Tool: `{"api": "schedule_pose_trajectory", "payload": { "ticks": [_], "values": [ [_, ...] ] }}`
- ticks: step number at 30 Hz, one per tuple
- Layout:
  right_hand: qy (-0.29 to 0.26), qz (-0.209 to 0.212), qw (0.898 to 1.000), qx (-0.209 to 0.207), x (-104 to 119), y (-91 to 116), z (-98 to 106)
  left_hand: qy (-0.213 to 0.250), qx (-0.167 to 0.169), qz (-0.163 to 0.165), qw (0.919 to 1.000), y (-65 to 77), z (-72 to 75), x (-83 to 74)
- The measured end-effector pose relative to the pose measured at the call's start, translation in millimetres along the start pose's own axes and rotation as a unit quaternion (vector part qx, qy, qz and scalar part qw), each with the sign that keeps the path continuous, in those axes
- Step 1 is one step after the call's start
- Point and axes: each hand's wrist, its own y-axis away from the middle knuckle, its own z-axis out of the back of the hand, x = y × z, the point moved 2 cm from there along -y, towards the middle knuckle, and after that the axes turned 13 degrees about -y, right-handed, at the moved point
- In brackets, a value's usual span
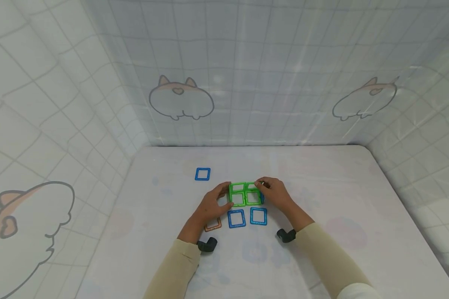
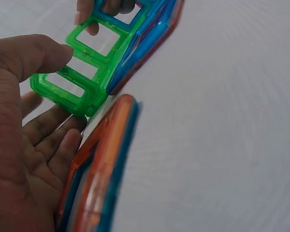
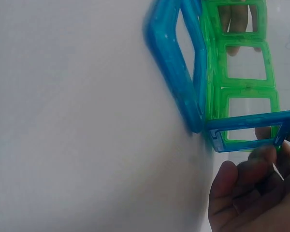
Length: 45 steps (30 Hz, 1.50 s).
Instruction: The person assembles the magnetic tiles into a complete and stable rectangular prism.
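Observation:
Square-framed green magnetic tiles (image 1: 245, 198) are joined into a block between the two hands. My left hand (image 1: 208, 206) grips the block's left end; in the left wrist view the thumb (image 2: 55, 55) presses a green edge and fingers lie beneath. At the right end, my right hand (image 1: 277, 194) pinches a blue magnetic tile (image 3: 253, 118), which stands across the end of the green row in the right wrist view. The right hand's finger pads touch its lower edge, partly hidden behind it.
Two blue tiles, one left (image 1: 237, 226) and one right (image 1: 259, 224), lie in front of the block. An orange tile (image 1: 213, 228) lies partly under the left hand. Another blue tile (image 1: 202, 179) lies farther back on the white table (image 1: 164, 216). Patterned curtains (image 1: 247, 104) surround the table.

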Motion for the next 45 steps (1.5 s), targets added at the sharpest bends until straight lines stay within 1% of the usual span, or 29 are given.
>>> {"api": "schedule_pose_trajectory", "payload": {
  "ticks": [5, 7, 9, 11, 14, 17, 19, 22, 24, 26, 28, 32, 35, 38, 40, 41, 42, 45],
  "values": [
    [-0.007, -0.010, 1.000, -0.003, -3, 0, 0, 0.011, 0.008, -0.007, 0.9999, -0.9, 0.3, -0.7],
    [-0.012, -0.007, 1.000, -0.004, -2, 0, 0, 0.007, 0.016, -0.006, 0.9998, -1.6, 0.9, -1.9],
    [-0.014, 0.001, 1.000, -0.002, 1, 0, 1, -0.008, 0.025, -0.006, 0.9996, -2.8, 2.1, -4.1],
    [-0.010, 0.013, 1.000, 0.014, 5, -1, 2, -0.032, 0.032, -0.006, 0.9989, -4.6, 4.6, -8.0],
    [0.016, 0.030, 0.998, 0.056, 14, -7, 2, -0.049, 0.040, -0.010, 0.9979, -8.6, 10.4, -16.8],
    [0.056, 0.036, 0.991, 0.117, 25, -15, 2, -0.047, 0.046, -0.015, 0.9977, -14.4, 15.1, -25.4],
    [0.086, 0.033, 0.984, 0.153, 32, -21, 0, -0.055, 0.053, -0.010, 0.9970, -17.7, 15.2, -27.9],
    [0.119, 0.027, 0.973, 0.195, 41, -28, -3, -0.075, 0.064, 0.012, 0.9951, -20.9, 12.4, -27.7],
    [0.141, 0.027, 0.966, 0.213, 45, -32, -5, -0.092, 0.069, 0.032, 0.9928, -21.7, 9.6, -26.9],
    [0.160, 0.027, 0.961, 0.225, 47, -35, -8, -0.103, 0.069, 0.042, 0.9914, -22.5, 7.7, -26.6],
    [0.175, 0.029, 0.957, 0.231, 47, -37, -10, -0.106, 0.064, 0.041, 0.9914, -23.7, 7.1, -28.2],
    [0.186, 0.032, 0.954, 0.234, 48, -39, -13, -0.116, 0.062, 0.020, 0.9911, -27.8, 9.9, -33.9],
    [0.197, 0.032, 0.953, 0.228, 49, -39, -15, -0.133, 0.076, 0.009, 0.9882, -33.5, 13.7, -41.1],
    [0.215, 0.023, 0.953, 0.212, 51, -36, -14, -0.163, 0.095, 0.004, 0.9820, -45.7, 16.6, -52.8],
    [0.219, 0.011, 0.955, 0.199, 53, -34, -13, -0.191, 0.113, 0.009, 0.9750, -55.9, 16.7, -61.2],
    [0.219, 0.006, 0.956, 0.193, 53, -33, -12, -0.207, 0.122, 0.016, 0.9704, -61.2, 15.8, -64.5],
    [0.214, -0.001, 0.958, 0.189, 53, -32, -13, -0.228, 0.135, 0.025, 0.9641, -66.3, 14.5, -67.8],
    [0.201, -0.012, 0.963, 0.177, 51, -32, -15, -0.280, 0.175, 0.049, 0.9426, -77.3, 9.5, -73.5]
  ]
}}
